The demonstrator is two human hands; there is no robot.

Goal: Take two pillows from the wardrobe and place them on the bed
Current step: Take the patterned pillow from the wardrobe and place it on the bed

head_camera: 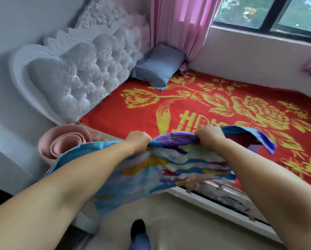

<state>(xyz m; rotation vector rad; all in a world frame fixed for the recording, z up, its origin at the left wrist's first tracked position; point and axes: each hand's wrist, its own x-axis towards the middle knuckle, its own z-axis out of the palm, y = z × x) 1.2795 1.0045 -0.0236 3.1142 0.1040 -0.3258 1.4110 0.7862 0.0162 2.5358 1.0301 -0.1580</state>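
Nearest the camera, a dark shoe stood on the pale floor beside the bed frame. Above it, both bare forearms reached forward over the near edge of the bed. The left hand and the right hand were each curled into a closed grip on the top edge of a multicoloured pillow, bunching the fabric between them. The pillow hung down from those grips toward the person, its printed cover of blue, purple, yellow and white draping under both wrists. One loose corner flapped out to the right past the right hand, over the bedspread. The pillow was held in the air above the bed's near side, not resting on it.

To the left, a rolled pink mat stood just beside the foot of the headboard. Beyond the hands stretched the red bedspread with its yellow flower pattern. At the far corner a blue pillow lay on the bed, leaning against the tufted white headboard. Behind it hung a pink curtain, with a dark-framed window to its right.
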